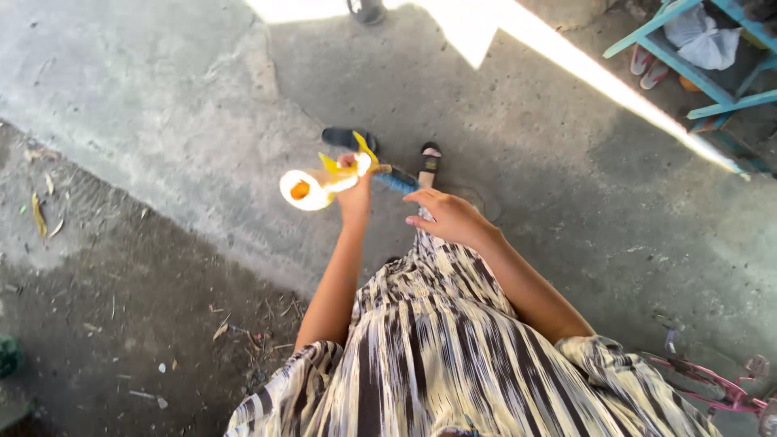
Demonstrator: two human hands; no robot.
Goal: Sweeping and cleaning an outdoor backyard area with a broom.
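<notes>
Left hand [354, 188] is closed around a small tool with a blue handle [398, 180], gripping it where the handle meets a yellow piece [329, 166]. From that grip a white, rounded end [303, 191] with an orange centre sticks out to the left, over the concrete floor [162, 121]; what kind of tool it is cannot be told, since it is blurred. The blue handle pokes out to the right of the fist, toward the right hand [450, 217].

That right hand is empty, its fingers loosely spread and pointing left, just beside the blue handle's tip but not touching it. It hovers above the front of a dress striped in black and cream [437, 348].

Beyond the hands, two sandalled feet show on the floor: a dark sandal [346, 137] just above the left hand and a second sandal [429, 162] near the handle's end.

Far left, dry leaves [39, 214] lie on a darker, rougher strip of ground. At the top right stands a turquoise wooden frame [696, 73] with a white bag [704, 40] inside, and at the bottom right edge a pink metal frame [712, 380] juts in.
</notes>
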